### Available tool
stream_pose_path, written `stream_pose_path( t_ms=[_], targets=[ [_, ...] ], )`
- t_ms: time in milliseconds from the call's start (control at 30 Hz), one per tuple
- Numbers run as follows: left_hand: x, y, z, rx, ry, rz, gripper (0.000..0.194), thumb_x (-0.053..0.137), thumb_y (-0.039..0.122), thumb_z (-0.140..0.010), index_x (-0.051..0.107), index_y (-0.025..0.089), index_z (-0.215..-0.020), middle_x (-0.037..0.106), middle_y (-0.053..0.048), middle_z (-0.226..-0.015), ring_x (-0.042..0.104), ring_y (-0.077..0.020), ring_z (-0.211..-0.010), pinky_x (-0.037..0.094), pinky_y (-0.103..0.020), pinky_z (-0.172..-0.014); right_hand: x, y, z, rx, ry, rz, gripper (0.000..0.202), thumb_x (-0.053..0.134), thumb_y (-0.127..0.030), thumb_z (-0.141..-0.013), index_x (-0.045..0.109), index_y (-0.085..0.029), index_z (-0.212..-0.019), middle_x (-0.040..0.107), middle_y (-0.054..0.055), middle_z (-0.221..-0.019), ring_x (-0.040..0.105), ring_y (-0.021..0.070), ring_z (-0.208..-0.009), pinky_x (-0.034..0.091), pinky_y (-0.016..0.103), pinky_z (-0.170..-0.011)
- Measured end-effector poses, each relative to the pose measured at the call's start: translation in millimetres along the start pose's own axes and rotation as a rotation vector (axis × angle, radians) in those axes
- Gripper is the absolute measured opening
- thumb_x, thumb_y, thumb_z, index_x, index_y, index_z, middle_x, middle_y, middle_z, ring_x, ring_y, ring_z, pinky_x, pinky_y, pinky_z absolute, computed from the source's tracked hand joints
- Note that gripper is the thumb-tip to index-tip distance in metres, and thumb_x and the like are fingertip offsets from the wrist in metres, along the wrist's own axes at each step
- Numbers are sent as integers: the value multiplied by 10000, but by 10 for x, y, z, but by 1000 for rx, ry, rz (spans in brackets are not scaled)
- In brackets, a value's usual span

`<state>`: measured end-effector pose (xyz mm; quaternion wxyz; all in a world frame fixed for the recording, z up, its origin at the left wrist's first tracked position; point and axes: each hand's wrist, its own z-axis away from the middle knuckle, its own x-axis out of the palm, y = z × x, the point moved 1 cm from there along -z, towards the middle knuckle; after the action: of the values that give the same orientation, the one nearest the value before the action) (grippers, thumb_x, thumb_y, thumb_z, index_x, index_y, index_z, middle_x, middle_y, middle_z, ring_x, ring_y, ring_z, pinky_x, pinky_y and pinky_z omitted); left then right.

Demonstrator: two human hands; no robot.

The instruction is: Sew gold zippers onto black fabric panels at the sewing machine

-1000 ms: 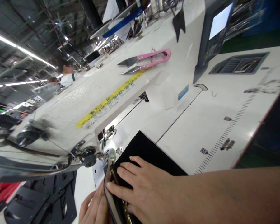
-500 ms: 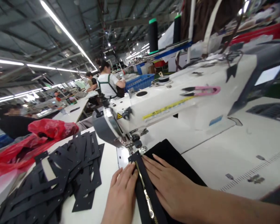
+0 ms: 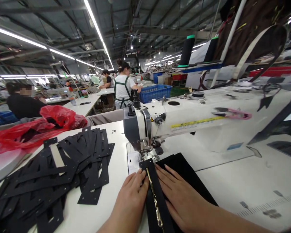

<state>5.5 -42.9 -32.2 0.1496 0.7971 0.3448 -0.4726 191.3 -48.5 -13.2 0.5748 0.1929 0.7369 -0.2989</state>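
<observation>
A black strip [image 3: 163,197] with a gold zipper [image 3: 153,191] down its middle lies lengthwise in front of the sewing machine [image 3: 145,129], its far end just at the presser foot. My left hand [image 3: 133,195] rests on the strip's left edge, fingertips together and pressed down near its far end. Flat along the right edge lies my right hand [image 3: 178,192], fingers stretched out over the strip and a larger black piece [image 3: 188,171]. The gold zipper pull hangs near the strip's close end, between both hands. The needle tip is too small to make out.
Cut black frame-shaped pieces [image 3: 63,174] are heaped on the table at left, beside a red plastic bag [image 3: 60,118]. Pink-handled snips [image 3: 235,113] lie on the machine arm. Thread cones [image 3: 187,51] stand behind. Beyond are people at tables and a blue crate [image 3: 155,93].
The camera view has levelled and turned left, so the machine and hands appear further right. Both hands keep about the same places on the strip, which still lies at the presser foot.
</observation>
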Motion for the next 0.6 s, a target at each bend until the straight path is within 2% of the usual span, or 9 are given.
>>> stream_pose_path(
  t_ms=[133, 333, 467, 600],
  targets=[
    [-18, -14, -43, -24, -40, 34, 304, 378, 45, -847, 581, 85, -1070, 614, -159, -1094, 581, -268, -1029, 527, -410, -841, 24, 29, -35, 4, -7, -1, 635, 396, -124, -815, 202, -106, -1419, 167, 116, -1464, 88, 243, -1347, 168, 470, -1090],
    [59, -183, -153, -3, -113, 36, 287, 426, 58, -843, 560, 88, -1095, 593, -167, -1128, 550, -252, -1079, 489, -414, -901, 51, 174, -152, -2, 37, 10, 646, 415, -111, -801, 214, -98, -1414, 234, 140, -1447, 159, 239, -1340, 178, 470, -1087],
    [116, -263, -203, 37, -64, 3, 285, 398, 59, -853, 552, 70, -1092, 596, -179, -1111, 562, -258, -1056, 507, -412, -870, 31, 233, -229, 9, 7, 31, 636, 422, -116, -783, 264, -83, -1398, 309, 163, -1412, 256, 264, -1310, 216, 489, -1069],
    [146, -290, -220, 55, -37, -8, 301, 356, 70, -862, 540, 55, -1099, 607, -188, -1080, 580, -262, -1019, 525, -409, -839, 37, 274, -278, -1, -23, 79, 630, 422, -121, -751, 327, -66, -1372, 347, 173, -1387, 293, 278, -1292, 258, 479, -1054]
  ],
)
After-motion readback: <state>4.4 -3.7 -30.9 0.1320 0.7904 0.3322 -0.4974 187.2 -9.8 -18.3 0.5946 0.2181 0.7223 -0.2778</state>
